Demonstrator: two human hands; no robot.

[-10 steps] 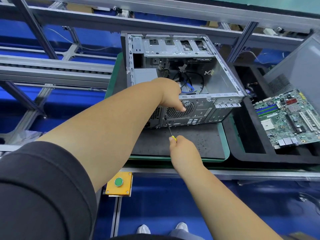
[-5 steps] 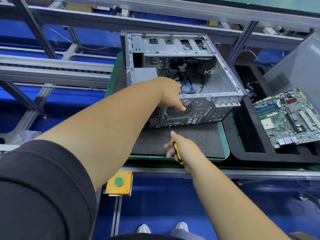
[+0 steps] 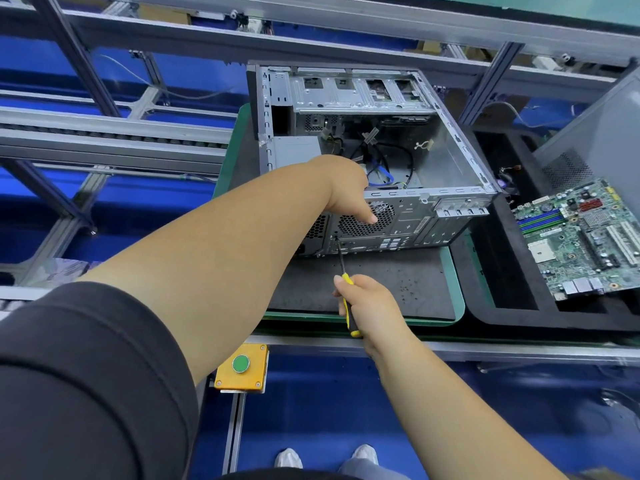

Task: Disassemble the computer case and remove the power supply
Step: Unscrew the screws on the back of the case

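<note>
The open computer case [image 3: 446, 157] lies on its side on a dark mat [image 3: 398, 285], rear panel toward me. The grey power supply [image 3: 296, 150] sits in its near left corner, partly hidden by my left arm. My left hand [image 3: 346, 188] grips the top edge of the rear panel, thumb lying over the round fan grille [image 3: 360, 225]; its fingers are hidden inside the case. My right hand [image 3: 372, 306] holds a yellow and black screwdriver [image 3: 346, 299], whose tip touches the rear panel just below the fan grille, beside the power supply's mesh.
A removed motherboard [image 3: 581, 237] lies in a black foam tray [image 3: 512, 306] to the right, with a grey side panel [image 3: 602, 133] leaning behind it. Aluminium frame rails [image 3: 114, 136] run left and behind. A yellow box with a green button [image 3: 241, 365] hangs below the bench edge.
My right hand shifted its hold on the screwdriver: fingers loosened half a second ago, now wrapped round the handle again. The tip stays at the same spot. My left hand has not moved.
</note>
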